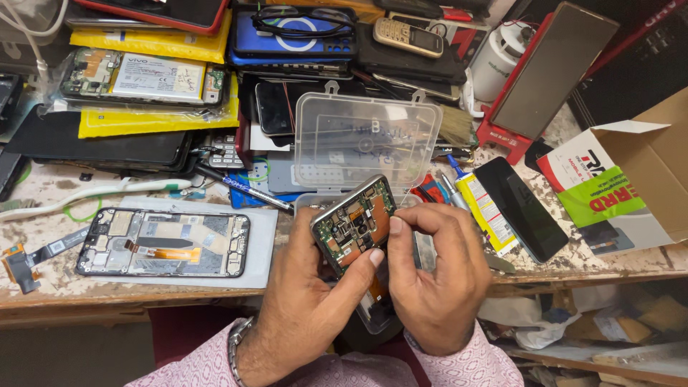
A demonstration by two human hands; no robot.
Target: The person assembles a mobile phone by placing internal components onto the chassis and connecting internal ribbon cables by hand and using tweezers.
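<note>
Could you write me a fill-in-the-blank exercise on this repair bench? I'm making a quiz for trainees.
1. Both hands, the left hand and the right hand, hold an opened ____ with its circuit board showing.
2. The other opened phone frame lies flat on a grey mat to the ____ of the hands.
3. The clear plastic box behind the hands has its lid ____.
4. The glue tube beside the right hand is mostly ____ in colour.

Missing words: phone; left; open; yellow

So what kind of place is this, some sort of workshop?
Most likely a phone repair bench. Both hands hold an opened phone with its circuit board bare, another stripped phone lies on the worn worktop, and handsets are piled behind.
</note>
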